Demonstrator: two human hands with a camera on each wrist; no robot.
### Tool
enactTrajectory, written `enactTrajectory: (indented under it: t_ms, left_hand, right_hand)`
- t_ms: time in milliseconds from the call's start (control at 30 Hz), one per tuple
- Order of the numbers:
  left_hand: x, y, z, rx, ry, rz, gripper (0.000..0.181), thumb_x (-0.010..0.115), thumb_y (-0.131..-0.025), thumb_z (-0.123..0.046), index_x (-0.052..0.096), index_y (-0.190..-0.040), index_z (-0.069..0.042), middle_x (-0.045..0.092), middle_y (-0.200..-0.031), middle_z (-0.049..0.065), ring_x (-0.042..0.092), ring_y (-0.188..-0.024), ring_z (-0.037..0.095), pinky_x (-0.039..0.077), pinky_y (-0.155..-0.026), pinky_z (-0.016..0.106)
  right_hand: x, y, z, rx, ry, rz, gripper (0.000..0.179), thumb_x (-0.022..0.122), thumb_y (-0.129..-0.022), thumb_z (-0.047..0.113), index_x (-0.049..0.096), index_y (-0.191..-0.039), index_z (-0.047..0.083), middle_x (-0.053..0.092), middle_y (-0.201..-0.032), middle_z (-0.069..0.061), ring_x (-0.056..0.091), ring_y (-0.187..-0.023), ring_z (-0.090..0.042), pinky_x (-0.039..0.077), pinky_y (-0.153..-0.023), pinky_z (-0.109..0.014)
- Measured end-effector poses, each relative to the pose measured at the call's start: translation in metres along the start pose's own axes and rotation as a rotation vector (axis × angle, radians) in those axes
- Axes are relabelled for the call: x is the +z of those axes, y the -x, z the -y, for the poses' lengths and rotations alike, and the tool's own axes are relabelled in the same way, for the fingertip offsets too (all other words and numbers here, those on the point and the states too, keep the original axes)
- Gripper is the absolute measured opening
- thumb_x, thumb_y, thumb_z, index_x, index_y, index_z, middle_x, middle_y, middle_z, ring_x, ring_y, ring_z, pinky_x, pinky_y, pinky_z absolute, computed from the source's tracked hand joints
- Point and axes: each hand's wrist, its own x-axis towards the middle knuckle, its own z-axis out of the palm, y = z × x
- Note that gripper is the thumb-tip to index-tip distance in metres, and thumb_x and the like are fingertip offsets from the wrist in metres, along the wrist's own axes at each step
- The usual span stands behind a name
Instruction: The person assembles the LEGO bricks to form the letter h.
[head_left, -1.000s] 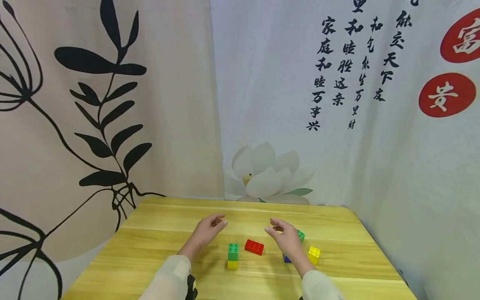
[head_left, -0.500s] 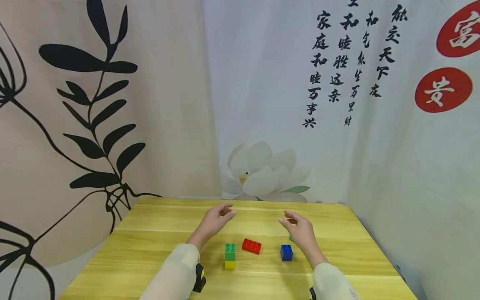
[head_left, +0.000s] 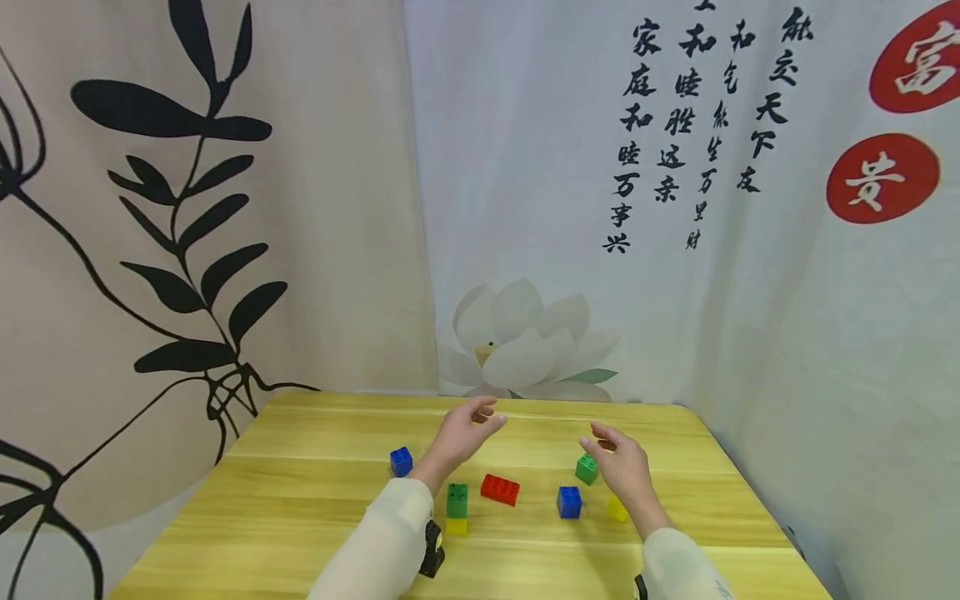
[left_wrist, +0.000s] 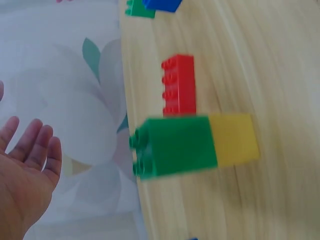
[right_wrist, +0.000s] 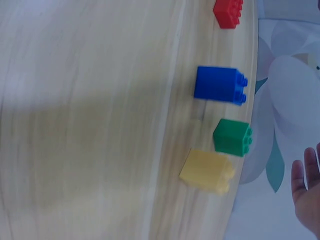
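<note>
Both hands are up in the air over the surface (head_left: 300, 492), and neither one holds anything. The left hand (head_left: 461, 433) has loose fingers (left_wrist: 35, 145), a little bent, with the palm open. The right hand (head_left: 624, 467) looks the same, its fingers soft and spread a bit.

Just below the right hand sits a small green block (head_left: 587, 469). It is very near the hand, but I cannot tell if they touch. A blue block (head_left: 569, 502) stands close by, toward the person. A yellow block (head_left: 617, 509) peeks out beside the right wrist.

Between the two hands lies a long red block (head_left: 500, 489). It lies flat with its bumps up.

Near the left sleeve (head_left: 382, 542) there is a little tower: a green block on top of a yellow one (head_left: 456, 508). In the left wrist view the tower and the red block are right beside each other.

Another blue block (head_left: 401, 461) sits alone to the left of the left arm.

The surface is light yellow wood. Behind it hang cloths, one with black leaves (head_left: 195, 208) and one with a white flower (head_left: 525, 342) and black writing.
</note>
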Motion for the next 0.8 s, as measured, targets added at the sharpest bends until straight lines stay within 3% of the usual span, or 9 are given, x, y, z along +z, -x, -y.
enactTrajectory:
  t_ms: [333,800]
  left_hand:
    - [0.041,0.004,-0.003,0.014,0.064,0.025,0.052,0.064,-0.094,-0.041,0.054,-0.139,-0.016,0.060,-0.131,0.010,0.056,-0.117,0.026,0.053,-0.094,0.045]
    - [0.087,0.019,0.010,-0.026,0.124,0.077,0.053,0.068,-0.092,-0.038,0.055,-0.138,-0.015,0.059,-0.129,0.010,0.056,-0.114,0.026,0.054,-0.088,0.043]
  right_hand:
    - [-0.013,0.007,-0.021,0.051,0.023,-0.040,0.051,0.059,-0.099,0.032,0.051,-0.141,0.005,0.053,-0.144,-0.019,0.053,-0.125,-0.035,0.048,-0.101,-0.050]
    - [-0.019,0.017,-0.047,0.175,-0.031,-0.043,0.059,0.058,-0.098,0.040,0.047,-0.144,0.004,0.046,-0.149,-0.021,0.049,-0.129,-0.038,0.045,-0.106,-0.051]
